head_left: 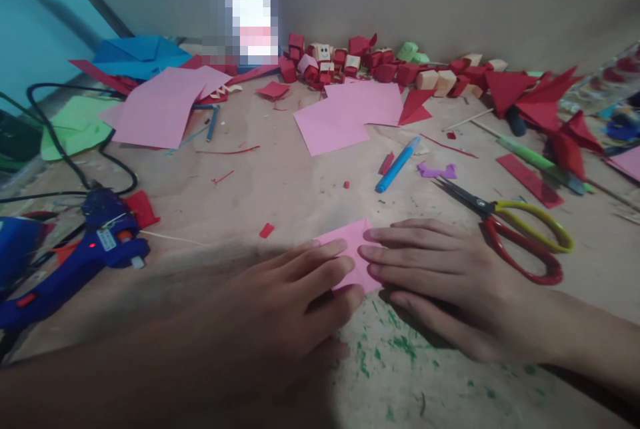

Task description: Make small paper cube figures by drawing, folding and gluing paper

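Observation:
A small folded piece of pink paper (pixel 356 262) lies flat on the table in front of me, with a crease near its top corner. On its left side rest the fingertips of my left hand (pixel 300 289), fingers stretched out. From the right, my right hand (pixel 445 269) lays its straight fingers on the paper's other edge. The fingers of both hands hide parts of the sheet. Just beyond my right hand lie scissors (pixel 493 209) with one yellow and one red handle, blades parted. A blue pen (pixel 398 166) sits farther off.
A blue glue gun (pixel 75 262) with a red light lies at the left, its cord (pixel 75 169) looping behind. Pink sheets (pixel 350 112) and green paper (pixel 80 126) are spread farther back. Small folded paper cubes (pixel 385 72) line the wall. Red scraps (pixel 267 230) dot the table.

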